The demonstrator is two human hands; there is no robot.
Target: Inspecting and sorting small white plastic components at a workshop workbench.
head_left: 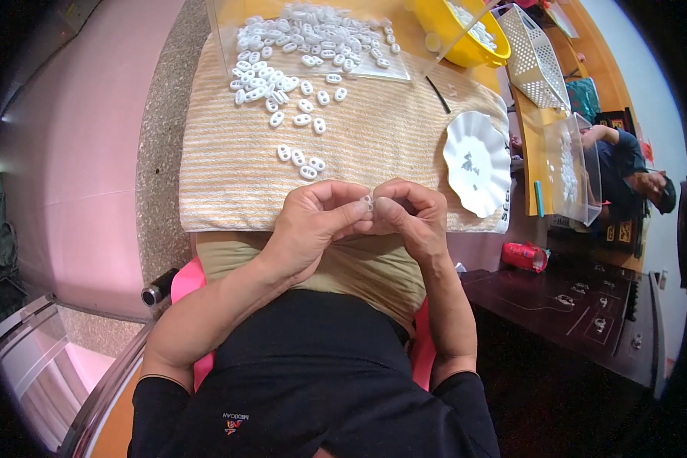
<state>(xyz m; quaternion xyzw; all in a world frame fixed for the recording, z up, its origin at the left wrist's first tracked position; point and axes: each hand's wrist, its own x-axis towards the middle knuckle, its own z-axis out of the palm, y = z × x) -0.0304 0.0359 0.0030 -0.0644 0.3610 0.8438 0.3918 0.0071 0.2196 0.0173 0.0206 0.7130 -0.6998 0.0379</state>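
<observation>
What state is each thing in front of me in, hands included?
Left hand, pinching small piece
Right hand, pinching same piece
White pieces, loose, heaped and scattered
Tray, holding white pieces
Dish, upright, holding dark bits
Yellow basket, holding white items
Towel, spread flat
Black stick, lying on towel

Bright light; fisheye-bowed edges
</observation>
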